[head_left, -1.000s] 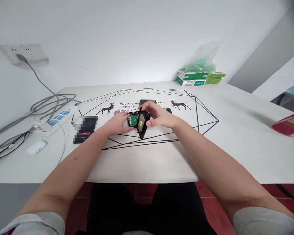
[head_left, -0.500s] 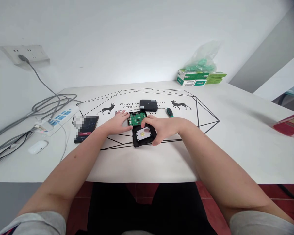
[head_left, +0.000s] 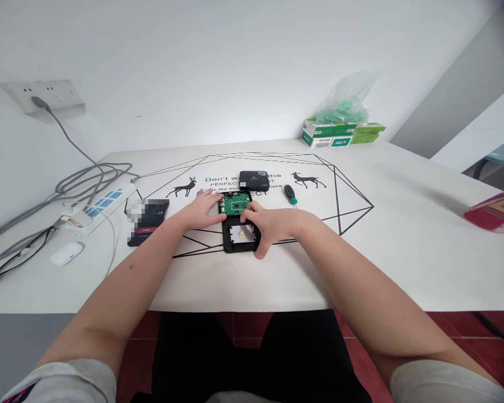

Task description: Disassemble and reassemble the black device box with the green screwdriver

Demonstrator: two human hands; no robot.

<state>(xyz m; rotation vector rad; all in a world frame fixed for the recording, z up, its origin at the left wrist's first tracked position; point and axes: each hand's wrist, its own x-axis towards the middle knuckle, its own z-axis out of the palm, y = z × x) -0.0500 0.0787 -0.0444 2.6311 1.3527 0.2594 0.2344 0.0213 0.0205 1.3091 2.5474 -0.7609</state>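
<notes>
A green circuit board (head_left: 236, 204) in a black tray-like case half lies mid-table. Directly below it, on the near side, is a black plastic cover (head_left: 228, 243), inner side up, with a silvery plate (head_left: 242, 234) and a small yellow patch inside. My right hand (head_left: 273, 226) grips this cover by its right side, thumb at the near corner and fingers at the far edge. My left hand (head_left: 199, 211) lies with fingers stretched out against the board's left edge. Beyond the board sits a closed black box (head_left: 254, 180). A green-handled screwdriver (head_left: 290, 195) lies to the right.
On the left are a phone (head_left: 151, 222), a power strip (head_left: 105, 207) with cables, a white earbud case (head_left: 67, 253) and glasses (head_left: 23, 254). Green-and-white boxes (head_left: 330, 134) stand at the back right under a plastic bag (head_left: 348, 103). A red package (head_left: 495, 210) is at the right.
My right hand has shifted the black cover slightly left and turned it straighter, lining it up below the board. My left hand has barely moved.
</notes>
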